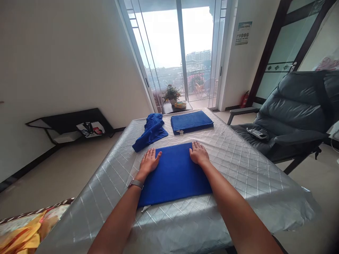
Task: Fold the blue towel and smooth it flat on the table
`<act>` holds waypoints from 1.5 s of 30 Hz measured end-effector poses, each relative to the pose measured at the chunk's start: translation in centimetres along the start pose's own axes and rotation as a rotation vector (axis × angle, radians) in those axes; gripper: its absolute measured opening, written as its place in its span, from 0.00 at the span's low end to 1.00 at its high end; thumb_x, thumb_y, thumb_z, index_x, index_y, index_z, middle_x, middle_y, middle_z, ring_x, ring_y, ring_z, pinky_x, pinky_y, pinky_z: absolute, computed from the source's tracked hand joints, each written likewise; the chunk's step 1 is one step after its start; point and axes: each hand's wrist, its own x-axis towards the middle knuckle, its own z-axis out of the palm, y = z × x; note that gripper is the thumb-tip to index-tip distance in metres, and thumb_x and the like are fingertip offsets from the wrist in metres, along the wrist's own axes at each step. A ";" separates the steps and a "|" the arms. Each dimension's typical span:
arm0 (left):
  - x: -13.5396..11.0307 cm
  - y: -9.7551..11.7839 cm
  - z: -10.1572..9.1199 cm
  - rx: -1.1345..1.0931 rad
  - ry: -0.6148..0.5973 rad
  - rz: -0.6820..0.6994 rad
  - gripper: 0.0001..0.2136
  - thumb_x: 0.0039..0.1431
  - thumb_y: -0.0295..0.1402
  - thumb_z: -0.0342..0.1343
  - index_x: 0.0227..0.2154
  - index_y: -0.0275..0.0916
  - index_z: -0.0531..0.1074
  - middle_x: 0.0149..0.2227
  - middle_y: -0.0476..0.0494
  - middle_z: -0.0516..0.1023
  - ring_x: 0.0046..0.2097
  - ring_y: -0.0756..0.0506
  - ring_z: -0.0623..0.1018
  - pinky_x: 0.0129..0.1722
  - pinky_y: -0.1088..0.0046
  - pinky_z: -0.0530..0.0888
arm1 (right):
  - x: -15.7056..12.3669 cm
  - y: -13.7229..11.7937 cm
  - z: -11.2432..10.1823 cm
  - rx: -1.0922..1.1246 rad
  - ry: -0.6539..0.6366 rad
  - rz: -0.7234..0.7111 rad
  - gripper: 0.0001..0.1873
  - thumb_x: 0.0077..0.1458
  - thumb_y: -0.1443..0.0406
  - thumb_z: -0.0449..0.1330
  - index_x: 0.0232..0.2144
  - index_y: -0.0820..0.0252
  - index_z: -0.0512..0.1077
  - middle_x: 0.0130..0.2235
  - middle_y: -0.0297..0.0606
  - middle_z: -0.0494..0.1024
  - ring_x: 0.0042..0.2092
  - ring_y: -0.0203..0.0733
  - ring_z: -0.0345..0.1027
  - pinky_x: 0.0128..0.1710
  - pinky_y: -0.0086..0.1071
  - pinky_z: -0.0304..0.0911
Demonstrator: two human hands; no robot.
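A blue towel (174, 174), folded flat into a rectangle, lies in the middle of the table under a silver quilted cover (238, 165). My left hand (149, 161) rests flat on the towel's far left corner, fingers stretched out. On the far right corner my right hand (198, 153) lies flat as well, fingers apart. Neither hand holds anything. A watch sits on my left wrist. Beyond my hands, a neatly folded blue towel (191, 121) lies at the far edge, and a crumpled blue towel (150, 132) lies to its left.
A dark recliner chair (291, 116) with a remote on its seat stands right of the table. A small table with a potted plant (171, 93) is by the glass balcony door. A low black shelf (71, 125) lines the left wall. Patterned fabric (23, 229) shows bottom left.
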 end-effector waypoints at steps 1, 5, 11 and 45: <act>-0.1 0.0 0.1 -0.004 0.001 -0.011 0.38 0.70 0.53 0.25 0.69 0.26 0.51 0.71 0.29 0.51 0.72 0.39 0.52 0.69 0.59 0.51 | 0.0 0.0 0.0 -0.008 -0.001 0.002 0.35 0.69 0.57 0.37 0.71 0.70 0.46 0.73 0.43 0.43 0.73 0.42 0.34 0.70 0.38 0.30; 0.0 0.3 0.2 -0.027 0.014 -0.029 0.39 0.70 0.54 0.26 0.69 0.25 0.51 0.72 0.30 0.51 0.72 0.38 0.52 0.70 0.58 0.50 | 0.0 -0.1 -0.1 -0.037 -0.015 0.007 0.35 0.69 0.56 0.37 0.71 0.70 0.45 0.74 0.42 0.43 0.73 0.42 0.34 0.71 0.38 0.31; 0.2 0.3 -0.1 -0.063 -0.021 -0.029 0.39 0.69 0.55 0.26 0.70 0.28 0.51 0.72 0.31 0.50 0.72 0.37 0.50 0.70 0.57 0.49 | 0.2 0.0 0.1 -0.060 0.003 -0.007 0.35 0.69 0.57 0.38 0.71 0.71 0.47 0.73 0.44 0.46 0.73 0.45 0.37 0.71 0.40 0.34; -1.5 3.8 -1.8 0.001 0.247 0.030 0.36 0.71 0.51 0.30 0.67 0.24 0.57 0.70 0.26 0.54 0.72 0.35 0.54 0.69 0.54 0.54 | -7.4 0.8 -0.2 -0.004 0.002 -0.067 0.35 0.69 0.55 0.37 0.71 0.69 0.47 0.73 0.41 0.45 0.73 0.43 0.36 0.71 0.40 0.32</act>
